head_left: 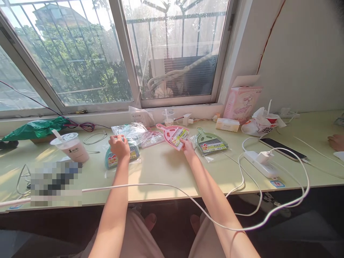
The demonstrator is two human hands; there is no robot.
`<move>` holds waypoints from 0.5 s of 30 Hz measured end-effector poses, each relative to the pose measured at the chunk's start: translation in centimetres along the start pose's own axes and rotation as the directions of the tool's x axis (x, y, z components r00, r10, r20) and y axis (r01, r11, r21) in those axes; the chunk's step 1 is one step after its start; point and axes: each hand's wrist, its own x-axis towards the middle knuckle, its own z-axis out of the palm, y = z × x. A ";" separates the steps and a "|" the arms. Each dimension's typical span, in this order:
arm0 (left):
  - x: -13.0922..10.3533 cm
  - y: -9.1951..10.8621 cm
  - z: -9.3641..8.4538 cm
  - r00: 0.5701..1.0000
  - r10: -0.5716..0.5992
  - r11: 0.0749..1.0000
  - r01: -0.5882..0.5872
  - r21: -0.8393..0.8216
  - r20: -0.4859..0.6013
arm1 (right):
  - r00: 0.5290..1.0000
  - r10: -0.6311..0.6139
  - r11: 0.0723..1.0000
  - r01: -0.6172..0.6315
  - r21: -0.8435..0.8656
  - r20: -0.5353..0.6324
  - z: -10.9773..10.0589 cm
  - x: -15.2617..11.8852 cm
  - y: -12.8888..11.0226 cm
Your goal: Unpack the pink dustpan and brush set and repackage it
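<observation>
My right hand (186, 147) grips the near edge of a pink mini dustpan-and-brush set (172, 133), which is lifted a little off the pale green table (166, 168). My left hand (119, 146) rests on a blue dustpan set in a clear bag (114, 159), fingers curled over its top. Behind it lie more clear-bagged pink sets (139, 135). A green dustpan set in its bag (209, 142) lies just right of my right hand.
A lidded drink cup with a straw (71, 147) stands at the left. A white power strip (262, 163), its cables and a phone (282, 148) lie at the right, beyond them a pink box (242, 102) and crumpled bag. Another person's hand (335, 141) shows at the far right.
</observation>
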 end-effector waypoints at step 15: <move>-1.9 0.9 2.4 0.891 0.175 0.916 -0.304 0.264 0.418 | 0.881 0.305 0.933 -0.202 -0.296 0.361 0.9 -2.0 -0.9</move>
